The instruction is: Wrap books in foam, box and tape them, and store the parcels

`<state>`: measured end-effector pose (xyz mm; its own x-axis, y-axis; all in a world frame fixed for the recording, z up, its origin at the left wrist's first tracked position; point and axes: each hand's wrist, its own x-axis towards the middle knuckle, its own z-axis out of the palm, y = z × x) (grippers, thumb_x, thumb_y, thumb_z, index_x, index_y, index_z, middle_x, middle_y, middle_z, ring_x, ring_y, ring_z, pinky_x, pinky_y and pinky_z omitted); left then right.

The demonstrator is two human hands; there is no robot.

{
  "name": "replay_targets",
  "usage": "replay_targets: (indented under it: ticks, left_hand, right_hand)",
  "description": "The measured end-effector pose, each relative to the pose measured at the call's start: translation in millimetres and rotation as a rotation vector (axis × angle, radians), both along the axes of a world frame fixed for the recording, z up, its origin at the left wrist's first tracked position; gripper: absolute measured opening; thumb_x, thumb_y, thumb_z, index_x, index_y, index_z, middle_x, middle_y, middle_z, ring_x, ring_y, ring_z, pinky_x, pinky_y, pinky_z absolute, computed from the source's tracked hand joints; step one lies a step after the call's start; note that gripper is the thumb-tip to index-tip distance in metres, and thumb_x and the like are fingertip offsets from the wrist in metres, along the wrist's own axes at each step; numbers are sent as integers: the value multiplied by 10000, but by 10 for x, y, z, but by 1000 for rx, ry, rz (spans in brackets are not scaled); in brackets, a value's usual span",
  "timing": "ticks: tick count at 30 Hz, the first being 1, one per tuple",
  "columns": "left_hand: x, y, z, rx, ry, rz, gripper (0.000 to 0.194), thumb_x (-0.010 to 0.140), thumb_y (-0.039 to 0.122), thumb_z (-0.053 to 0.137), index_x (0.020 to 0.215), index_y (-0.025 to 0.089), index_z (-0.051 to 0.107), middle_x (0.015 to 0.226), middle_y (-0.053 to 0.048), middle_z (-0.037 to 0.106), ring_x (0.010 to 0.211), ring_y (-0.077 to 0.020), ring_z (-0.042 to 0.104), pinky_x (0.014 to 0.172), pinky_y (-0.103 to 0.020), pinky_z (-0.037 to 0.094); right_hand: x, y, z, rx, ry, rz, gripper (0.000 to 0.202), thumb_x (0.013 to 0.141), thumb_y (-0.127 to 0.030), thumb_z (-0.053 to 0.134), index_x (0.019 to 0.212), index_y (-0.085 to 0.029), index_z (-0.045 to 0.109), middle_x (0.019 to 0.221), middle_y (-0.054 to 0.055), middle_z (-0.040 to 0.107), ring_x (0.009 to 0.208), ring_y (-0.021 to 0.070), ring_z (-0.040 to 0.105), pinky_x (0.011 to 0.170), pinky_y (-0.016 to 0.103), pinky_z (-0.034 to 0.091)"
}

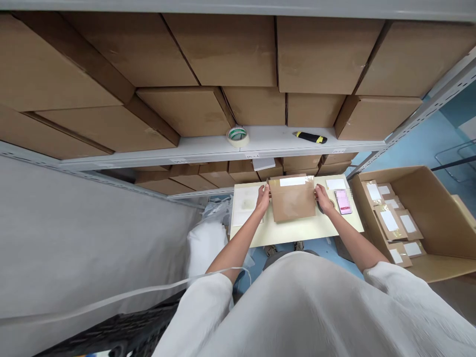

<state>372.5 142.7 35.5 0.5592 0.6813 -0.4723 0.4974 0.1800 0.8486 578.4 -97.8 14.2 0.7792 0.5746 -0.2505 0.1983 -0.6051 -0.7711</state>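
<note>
A flat brown cardboard box [293, 204] is held tilted above a pale yellow tabletop [290, 238]. Along its upper edge runs a white label [293, 182] with shiny tape at one end. My left hand [263, 197] grips the box's left edge, its fingers partly hidden. My right hand [323, 198] closes on the opposite edge. A dark rounded object, perhaps a tape roll, shows partly behind the right hand. To the right of that hand lies a phone [342, 201] with a pink lit screen, and white paper [335, 184] is just above it.
A large open carton [442, 208] at the right contains several labelled packages [389, 220]. Brown boxes [219, 49] fill the metal shelving ahead. A masking tape roll [238, 136] and a utility knife [310, 137] rest on the shelf edge. White plastic wrapping [208, 248] stands left of the table.
</note>
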Motion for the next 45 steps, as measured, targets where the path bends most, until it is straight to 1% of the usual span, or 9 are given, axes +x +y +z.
replay_targets:
  ticks: [4, 8, 14, 18, 24, 30, 34, 40, 45]
  left_hand:
    - [-103, -3, 50, 4, -3, 30, 720, 1101, 735, 174, 1601, 272, 409, 1354, -132, 730, 1144, -247, 758, 892, -358, 604]
    - [-250, -49, -6, 18, 61, -10, 750, 1079, 766, 287, 1651, 285, 357, 1527, -149, 638, 1140, -258, 744, 884, -369, 614]
    - [-418, -123, 1, 286, 126, -96, 679, 1083, 616, 454, 1651, 250, 391, 1539, -170, 621, 1397, -323, 616, 1141, -469, 509]
    - [-310, -113, 224, 684, 11, -265, 496, 1074, 381, 486, 1548, 248, 541, 1574, -148, 579, 1512, -337, 490, 1273, -516, 395]
    - [-81, -104, 367, 706, 47, -692, 496, 1000, 361, 613, 1485, 260, 623, 1514, -123, 629, 1400, -367, 594, 1245, -521, 419]
    - [-240, -75, 140, 627, 151, -720, 911, 765, 566, 885, 1560, 255, 567, 1674, -162, 497, 1597, -440, 397, 1334, -552, 286]
    - [-344, -113, -7, 597, 130, -711, 1183, 604, 535, 999, 1634, 263, 486, 1804, -178, 285, 1667, -472, 249, 1351, -574, 259]
    - [-364, -207, -103, 635, 118, -743, 1249, 591, 437, 1023, 1681, 279, 434, 1828, -173, 210, 1663, -510, 201, 1320, -625, 304]
    - [-401, -215, -148, 646, 66, -709, 1207, 630, 460, 1011, 1679, 307, 434, 1815, -152, 222, 1665, -475, 214, 1318, -631, 326]
  right_hand:
    - [-56, -95, 42, 155, 248, -168, 713, 1083, -675, 192, 1606, -276, 466, 1433, 118, 692, 1291, 233, 705, 997, 361, 621]
    - [-109, -194, 39, 93, 252, -168, 702, 1065, -711, 237, 1525, -284, 552, 1416, 100, 696, 1268, 228, 704, 947, 345, 642]
    - [-52, -247, 137, -1, 109, -81, 577, 1052, -596, 351, 1406, -239, 636, 1321, 130, 731, 1176, 267, 727, 1029, 442, 605]
    - [-45, -71, 417, 33, -206, 135, 482, 1013, -373, 458, 1426, -217, 649, 1434, 148, 682, 1289, 291, 659, 1143, 493, 527]
    - [-202, 320, 726, -80, -335, 840, 483, 963, -132, 473, 1344, -262, 740, 1370, 92, 738, 1297, 279, 658, 1162, 471, 481]
    - [-107, 145, 703, -285, -532, 761, 310, 1048, -295, 541, 1263, -202, 744, 1327, 187, 710, 1317, 362, 616, 1208, 535, 367]
    - [20, 8, 624, -439, -508, 643, 639, 912, -444, 794, 1472, -179, 641, 1540, 257, 583, 1389, 454, 563, 1226, 603, 334]
    - [31, 158, 457, -512, -409, 709, 1348, 633, -590, 985, 1751, -373, 264, 1868, 130, -23, 1529, 506, 420, 1152, 597, 477]
    - [117, 344, 305, -609, -344, 702, 1469, 541, -572, 1023, 1756, -381, 221, 1864, 145, -11, 1601, 532, 244, 1131, 663, 499]
